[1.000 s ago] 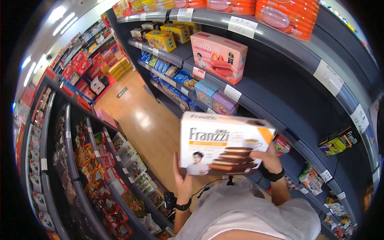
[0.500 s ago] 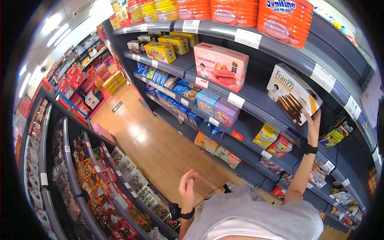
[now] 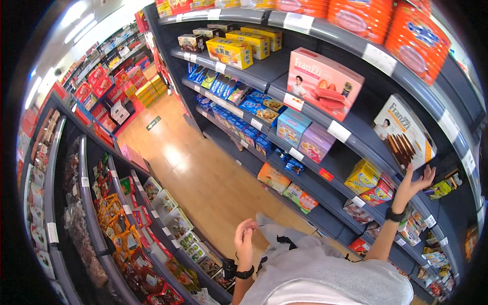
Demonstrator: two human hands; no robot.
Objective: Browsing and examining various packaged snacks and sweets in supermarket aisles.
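A white cookie box [image 3: 404,133] with brown stick biscuits pictured on it stands slightly tilted on the right shelf. My right hand [image 3: 414,184] is just below its lower edge, palm up with fingers spread, holding nothing; whether a fingertip still touches the box I cannot tell. A dark band circles that wrist. My left hand [image 3: 245,238] hovers over the aisle, empty, its fingers loosely bent and the thumb apart. To the left of the white box, a pink cookie box [image 3: 325,84] stands upright on the same shelf.
Large orange tubs [image 3: 417,43] line the shelf above. Yellow boxes [image 3: 230,52] sit farther left, with blue snack packs [image 3: 259,107] below them. A lower rack of bagged snacks [image 3: 122,231] runs along my left, and the wooden aisle floor [image 3: 178,157] lies between.
My right hand has come off the white box's lower corner, and its fingers have spread. The shelves have shifted in view as my head moved. My left hand stays raised.
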